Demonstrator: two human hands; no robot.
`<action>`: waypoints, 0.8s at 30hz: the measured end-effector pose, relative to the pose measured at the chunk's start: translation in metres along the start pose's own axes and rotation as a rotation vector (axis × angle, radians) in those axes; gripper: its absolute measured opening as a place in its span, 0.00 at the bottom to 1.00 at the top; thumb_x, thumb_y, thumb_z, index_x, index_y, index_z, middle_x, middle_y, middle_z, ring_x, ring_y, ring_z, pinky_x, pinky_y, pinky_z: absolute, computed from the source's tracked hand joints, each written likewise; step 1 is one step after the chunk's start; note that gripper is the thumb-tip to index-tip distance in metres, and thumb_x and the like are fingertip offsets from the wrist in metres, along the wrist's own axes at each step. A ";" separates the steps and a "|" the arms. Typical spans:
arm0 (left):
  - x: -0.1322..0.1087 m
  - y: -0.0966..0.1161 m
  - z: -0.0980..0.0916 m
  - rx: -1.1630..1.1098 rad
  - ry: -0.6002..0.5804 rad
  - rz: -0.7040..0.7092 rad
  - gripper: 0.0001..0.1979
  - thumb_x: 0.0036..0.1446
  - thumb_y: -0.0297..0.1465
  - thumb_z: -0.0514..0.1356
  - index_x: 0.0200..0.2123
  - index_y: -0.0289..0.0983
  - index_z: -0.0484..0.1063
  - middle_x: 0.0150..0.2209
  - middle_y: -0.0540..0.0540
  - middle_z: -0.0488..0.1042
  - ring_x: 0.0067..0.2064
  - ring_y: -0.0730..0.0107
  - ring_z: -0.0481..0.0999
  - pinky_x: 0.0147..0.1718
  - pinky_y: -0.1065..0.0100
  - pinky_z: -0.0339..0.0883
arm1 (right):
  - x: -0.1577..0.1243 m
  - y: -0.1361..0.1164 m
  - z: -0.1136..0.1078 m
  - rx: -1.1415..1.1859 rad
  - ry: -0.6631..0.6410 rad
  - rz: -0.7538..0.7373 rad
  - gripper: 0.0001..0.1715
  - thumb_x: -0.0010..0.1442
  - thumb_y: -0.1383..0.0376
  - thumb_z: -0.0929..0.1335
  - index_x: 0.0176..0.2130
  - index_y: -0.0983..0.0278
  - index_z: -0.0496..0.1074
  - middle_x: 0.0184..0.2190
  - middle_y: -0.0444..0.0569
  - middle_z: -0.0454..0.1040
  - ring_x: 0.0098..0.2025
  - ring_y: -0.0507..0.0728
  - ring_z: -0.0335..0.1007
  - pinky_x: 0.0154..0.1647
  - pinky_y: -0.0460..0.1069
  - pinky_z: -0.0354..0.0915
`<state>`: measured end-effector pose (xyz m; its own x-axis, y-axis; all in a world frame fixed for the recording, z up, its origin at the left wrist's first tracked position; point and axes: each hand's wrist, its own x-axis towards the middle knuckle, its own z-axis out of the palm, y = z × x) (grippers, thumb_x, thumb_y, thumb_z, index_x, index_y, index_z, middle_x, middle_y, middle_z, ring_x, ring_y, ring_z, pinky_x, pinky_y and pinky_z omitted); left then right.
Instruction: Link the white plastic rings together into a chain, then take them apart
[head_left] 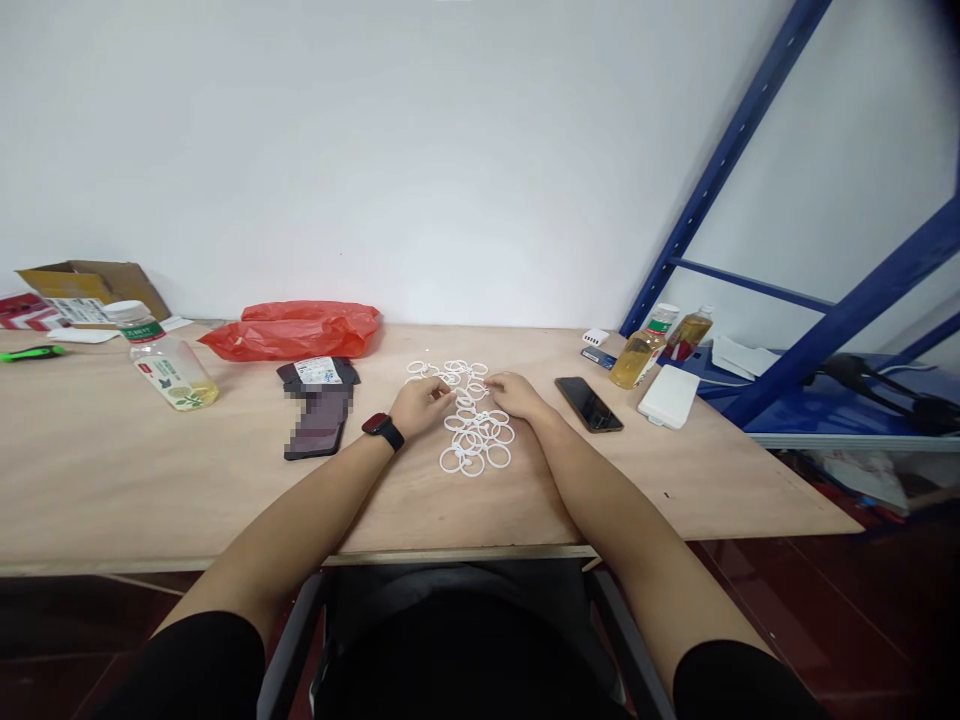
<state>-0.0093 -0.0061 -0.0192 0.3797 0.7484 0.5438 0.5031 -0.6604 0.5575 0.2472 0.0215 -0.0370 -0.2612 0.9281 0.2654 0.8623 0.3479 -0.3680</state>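
Observation:
Many thin white plastic rings (499,456) lie loose and overlapping on the wooden table (390,510), in a patch in front of me. My left hand (424,405), wearing a black watch (383,430) on the wrist, rests at the left side of the patch. Its fingers are curled, with the tips pinched at a white ring (465,402). From the right, my right hand (516,394) closes its thumb and fingers at the edge of another white ring (477,392). Small white tabs show on some rings. Parts of the rings under the fingertips are hidden.
To the left are a red plastic bag (300,330), a dark packet (319,405), a bottle (169,365), a cardboard box (97,290) and a green cutter (34,353). On the right lie a phone (589,403), a second bottle (641,350), a white case (670,395) and a blue rack (712,160).

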 end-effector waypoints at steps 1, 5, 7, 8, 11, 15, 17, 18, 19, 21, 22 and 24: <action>-0.001 0.001 0.000 -0.015 -0.044 0.016 0.11 0.59 0.38 0.61 0.31 0.36 0.75 0.29 0.48 0.77 0.30 0.71 0.73 0.32 0.69 0.65 | 0.000 0.000 0.000 0.003 0.002 -0.004 0.22 0.56 0.71 0.67 0.49 0.60 0.78 0.51 0.48 0.77 0.54 0.58 0.71 0.58 0.51 0.64; -0.003 0.007 0.000 -0.029 -0.265 0.074 0.12 0.58 0.39 0.61 0.31 0.37 0.76 0.29 0.49 0.77 0.30 0.72 0.73 0.31 0.70 0.64 | -0.001 -0.002 0.000 0.013 0.027 -0.052 0.15 0.54 0.67 0.71 0.44 0.60 0.80 0.49 0.49 0.78 0.52 0.58 0.72 0.57 0.52 0.64; -0.004 0.009 0.000 -0.012 -0.313 0.094 0.12 0.58 0.40 0.61 0.30 0.37 0.76 0.29 0.48 0.77 0.30 0.72 0.73 0.30 0.70 0.64 | -0.001 -0.004 -0.001 0.030 0.047 -0.073 0.11 0.55 0.67 0.71 0.41 0.59 0.80 0.48 0.49 0.78 0.51 0.58 0.73 0.56 0.52 0.65; -0.004 0.009 0.000 0.000 -0.310 0.099 0.13 0.58 0.40 0.61 0.30 0.37 0.76 0.28 0.48 0.77 0.29 0.72 0.73 0.30 0.70 0.63 | -0.001 -0.005 -0.002 0.043 0.058 -0.079 0.10 0.56 0.67 0.71 0.39 0.59 0.80 0.47 0.49 0.79 0.50 0.58 0.73 0.55 0.52 0.65; -0.002 0.005 0.000 0.054 -0.217 0.080 0.14 0.60 0.41 0.59 0.30 0.37 0.76 0.29 0.48 0.76 0.31 0.71 0.73 0.32 0.69 0.65 | -0.002 -0.012 -0.004 0.093 0.117 -0.098 0.08 0.57 0.69 0.70 0.38 0.61 0.79 0.44 0.49 0.79 0.48 0.58 0.73 0.53 0.53 0.65; 0.001 -0.007 -0.001 0.086 -0.013 0.022 0.14 0.59 0.40 0.60 0.41 0.37 0.76 0.38 0.44 0.78 0.35 0.67 0.74 0.38 0.64 0.69 | -0.006 -0.031 -0.009 0.169 0.155 -0.181 0.08 0.61 0.68 0.68 0.40 0.62 0.77 0.41 0.49 0.79 0.46 0.57 0.73 0.50 0.52 0.65; 0.001 -0.012 -0.002 0.050 -0.002 0.056 0.20 0.57 0.42 0.62 0.50 0.37 0.73 0.45 0.42 0.76 0.37 0.66 0.75 0.41 0.62 0.71 | -0.009 -0.042 -0.011 0.192 0.135 -0.246 0.09 0.62 0.69 0.66 0.41 0.62 0.76 0.40 0.48 0.79 0.44 0.56 0.73 0.47 0.50 0.64; 0.001 -0.013 -0.003 0.031 -0.031 0.087 0.24 0.57 0.43 0.62 0.53 0.38 0.72 0.47 0.42 0.75 0.38 0.66 0.75 0.42 0.62 0.71 | -0.011 -0.047 -0.012 0.194 0.134 -0.268 0.09 0.63 0.69 0.66 0.42 0.62 0.76 0.40 0.48 0.78 0.43 0.55 0.72 0.46 0.49 0.64; 0.000 -0.013 -0.004 0.018 -0.067 0.115 0.27 0.56 0.44 0.63 0.55 0.38 0.70 0.49 0.41 0.75 0.40 0.65 0.76 0.44 0.61 0.71 | -0.012 -0.051 -0.013 0.194 0.133 -0.281 0.09 0.63 0.69 0.66 0.41 0.62 0.76 0.39 0.48 0.78 0.42 0.55 0.72 0.46 0.49 0.64; 0.000 -0.011 -0.004 0.023 -0.118 0.149 0.31 0.54 0.46 0.65 0.58 0.38 0.68 0.50 0.41 0.74 0.42 0.63 0.76 0.46 0.60 0.71 | -0.014 -0.058 -0.014 0.183 0.123 -0.283 0.08 0.64 0.68 0.66 0.41 0.62 0.75 0.38 0.48 0.78 0.41 0.55 0.72 0.44 0.48 0.63; -0.001 -0.009 -0.004 0.038 -0.120 0.154 0.33 0.53 0.46 0.66 0.58 0.38 0.67 0.50 0.40 0.75 0.44 0.61 0.76 0.47 0.59 0.71 | -0.015 -0.060 -0.015 0.175 0.112 -0.278 0.08 0.64 0.68 0.66 0.41 0.62 0.75 0.38 0.47 0.78 0.41 0.55 0.72 0.43 0.48 0.62; -0.001 -0.005 -0.003 0.072 -0.093 0.171 0.31 0.53 0.44 0.66 0.57 0.38 0.68 0.49 0.40 0.75 0.46 0.59 0.75 0.48 0.58 0.70 | -0.016 -0.064 -0.014 0.153 0.084 -0.265 0.08 0.64 0.67 0.66 0.41 0.62 0.75 0.38 0.47 0.78 0.40 0.54 0.72 0.42 0.47 0.62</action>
<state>-0.0144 -0.0032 -0.0210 0.5328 0.6303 0.5647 0.4779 -0.7748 0.4139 0.2026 -0.0175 -0.0050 -0.4260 0.7904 0.4402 0.6919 0.5981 -0.4043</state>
